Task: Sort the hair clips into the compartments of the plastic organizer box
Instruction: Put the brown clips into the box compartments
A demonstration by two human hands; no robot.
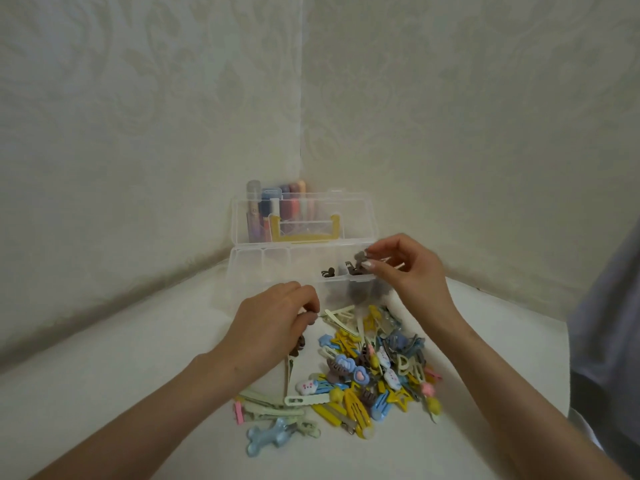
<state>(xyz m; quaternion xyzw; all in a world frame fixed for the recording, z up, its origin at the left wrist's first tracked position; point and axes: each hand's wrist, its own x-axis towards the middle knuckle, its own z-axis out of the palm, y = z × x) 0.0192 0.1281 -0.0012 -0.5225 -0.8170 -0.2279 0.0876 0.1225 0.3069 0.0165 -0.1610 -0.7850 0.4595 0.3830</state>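
From my remote seat I see the clear plastic organizer box (277, 268) standing open on the white table (138, 375) in the corner, its lid upright against the wall. My right hand (408, 271) hovers over the box's right-hand compartment, thumb and fingertips pinched on a small dark brown hair clip (360, 257); more small dark clips (329, 273) already lie in the compartments just below it. My left hand (273, 323) rests curled in front of the box, fingers closed, with a brown clip (300, 345) showing under its palm; whether it truly grips that clip I cannot tell. The pile of colourful plastic hair clips (377, 368) sits on the table just before the box, between my forearms.
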